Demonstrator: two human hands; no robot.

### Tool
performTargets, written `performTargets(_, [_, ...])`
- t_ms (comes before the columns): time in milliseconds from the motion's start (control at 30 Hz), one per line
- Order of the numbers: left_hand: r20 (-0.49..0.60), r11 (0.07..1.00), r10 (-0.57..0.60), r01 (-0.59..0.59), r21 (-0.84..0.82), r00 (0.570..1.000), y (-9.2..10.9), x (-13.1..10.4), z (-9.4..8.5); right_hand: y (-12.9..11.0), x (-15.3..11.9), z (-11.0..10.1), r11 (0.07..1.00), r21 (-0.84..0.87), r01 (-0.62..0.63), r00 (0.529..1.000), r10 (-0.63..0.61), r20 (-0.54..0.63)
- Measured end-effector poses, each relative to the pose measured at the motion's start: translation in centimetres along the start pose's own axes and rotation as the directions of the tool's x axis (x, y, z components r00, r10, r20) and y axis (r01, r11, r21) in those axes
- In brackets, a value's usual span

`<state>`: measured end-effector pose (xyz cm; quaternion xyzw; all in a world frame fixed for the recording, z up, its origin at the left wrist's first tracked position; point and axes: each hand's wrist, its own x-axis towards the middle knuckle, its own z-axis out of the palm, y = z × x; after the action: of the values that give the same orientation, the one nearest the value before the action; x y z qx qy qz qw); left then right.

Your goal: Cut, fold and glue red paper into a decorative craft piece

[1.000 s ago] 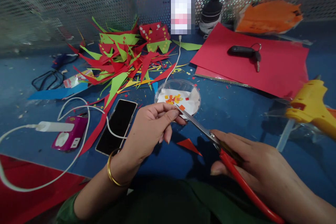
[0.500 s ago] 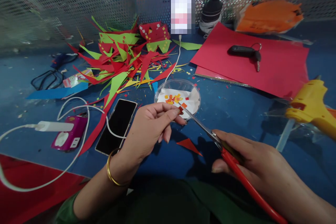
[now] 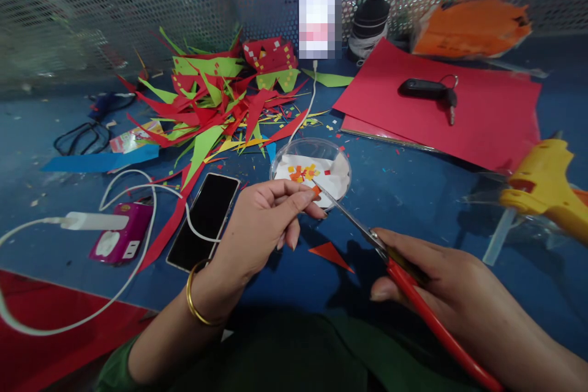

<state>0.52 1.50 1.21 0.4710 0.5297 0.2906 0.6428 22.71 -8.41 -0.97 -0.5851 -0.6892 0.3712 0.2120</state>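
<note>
The left hand [image 3: 264, 226] pinches a bit of orange paper [image 3: 316, 192] between thumb and finger, by the near edge of the clear dish [image 3: 316, 145]. The right hand [image 3: 452, 275] is wrapped around the scissors [image 3: 405, 285], their tips right beside that bit. Little squares [image 3: 309, 173] lie in the dish. A triangle [image 3: 331, 255] lies on the blue table [image 3: 285, 285].
</note>
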Motion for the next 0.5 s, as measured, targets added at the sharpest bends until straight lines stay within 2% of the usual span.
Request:
performTargets(133, [-0.022,1.0,-0.011,0.01,-0.015,1.0,0.11,-0.07,0.05,-0.05,0.09,-0.1,1.0,0.015,-0.013,0.999,0.013,-0.045])
performTargets(267, [-0.046,1.0,-0.017,0.016,-0.026,0.999,0.16,-0.04,0.15,-0.21,0.38,-0.32,0.995,-0.08,0.064,0.991,-0.073,-0.113])
performTargets(400, [-0.05,1.0,-0.001,0.0,-0.024,0.999,0.3,0.03,0.2,-0.56,0.65,-0.55,0.976,-0.166,0.139,0.979,-0.161,-0.128])
performTargets(500, [-0.041,0.999,-0.014,0.013,-0.03,0.999,0.37,-0.01,0.21,-0.64,0.68,-0.62,0.966,-0.213,0.148,0.974,-0.179,-0.136])
